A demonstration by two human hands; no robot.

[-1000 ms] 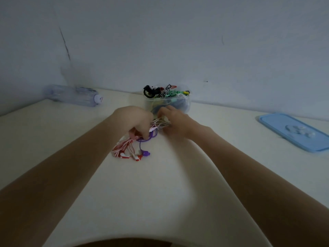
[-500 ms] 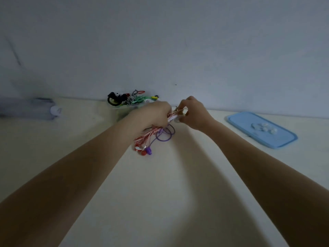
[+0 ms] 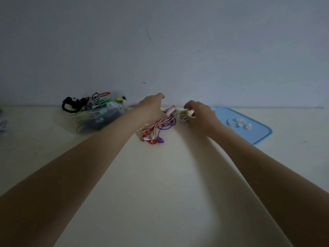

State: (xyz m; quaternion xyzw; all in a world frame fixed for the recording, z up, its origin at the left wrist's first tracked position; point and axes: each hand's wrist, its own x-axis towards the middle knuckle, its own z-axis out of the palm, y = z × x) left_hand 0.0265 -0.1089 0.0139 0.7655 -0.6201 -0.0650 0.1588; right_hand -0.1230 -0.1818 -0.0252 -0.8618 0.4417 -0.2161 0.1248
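On the head view I have the left hand (image 3: 153, 108) stretched out over the cream-coloured desk (image 3: 160, 184), close to where the desk meets the pale grey wall (image 3: 160, 41). Its thumb and lower fingers are closed on the upper end of a bundled red-and-white striped earphone cord (image 3: 156, 126), while the forefinger sticks out toward the wall. The bundle trails down from that hand to the desk, and its red and white earbuds (image 3: 148, 139) lie on the surface at the near end. A thin purple earphone cord (image 3: 167, 127) is looped through the same bundle, and its purple earbud (image 3: 160, 140) touches the red ones. Just to the right, the right hand (image 3: 201, 114) has its fingers curled round a small coil of pale cream cord (image 3: 183, 117). That coil sits between the two hands, right beside the top of the striped bundle; I cannot tell whether the two are joined. To the left, against the wall, stands a clear plastic tub (image 3: 83, 122) heaped with tangled black, green and black-and-white striped cables, near the left forearm. On the far right a light blue rectangular plastic lid (image 3: 260, 134) lies flat on the desk just behind the right wrist, with a few small white pieces (image 3: 239, 123) resting on it.
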